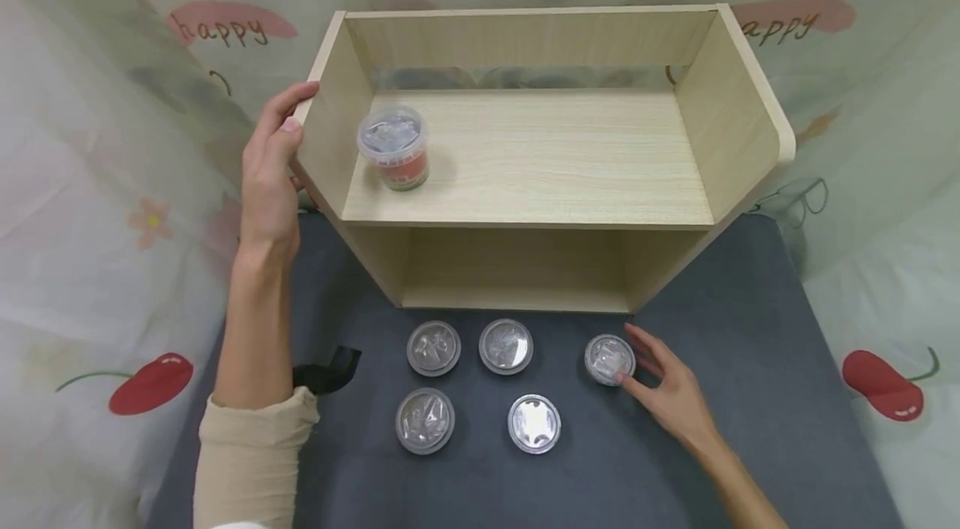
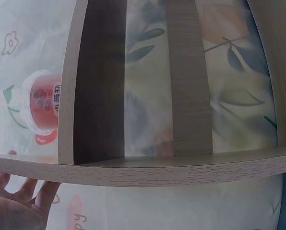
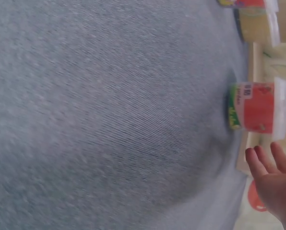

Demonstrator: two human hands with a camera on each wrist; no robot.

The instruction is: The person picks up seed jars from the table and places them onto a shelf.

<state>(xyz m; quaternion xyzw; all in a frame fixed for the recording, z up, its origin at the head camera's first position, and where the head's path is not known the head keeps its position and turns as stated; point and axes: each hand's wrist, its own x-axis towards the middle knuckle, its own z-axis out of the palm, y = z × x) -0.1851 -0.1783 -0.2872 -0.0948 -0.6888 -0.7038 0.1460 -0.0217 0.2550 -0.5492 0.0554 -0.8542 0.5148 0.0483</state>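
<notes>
My left hand [image 1: 273, 167] grips the left side panel of a pale wooden shelf [image 1: 525, 154], fingers bent over its edge. On the shelf's upper board, near that panel, stands a lidded plastic cup [image 1: 395, 146]; its red label shows in the left wrist view. My right hand [image 1: 671, 396] is beside another lidded plastic cup [image 1: 609, 359] on the table, thumb near its front rim and fingers behind it. In the right wrist view this red-labelled cup [image 3: 258, 106] stands upright, just off the spread fingertips.
Several more lidded cups, such as the front left one [image 1: 424, 421] and the front right one [image 1: 534, 423], stand on the dark grey table [image 1: 480, 496]. A black strap [image 1: 330, 371] lies by the left forearm. A printed curtain [image 1: 97, 204] surrounds the table.
</notes>
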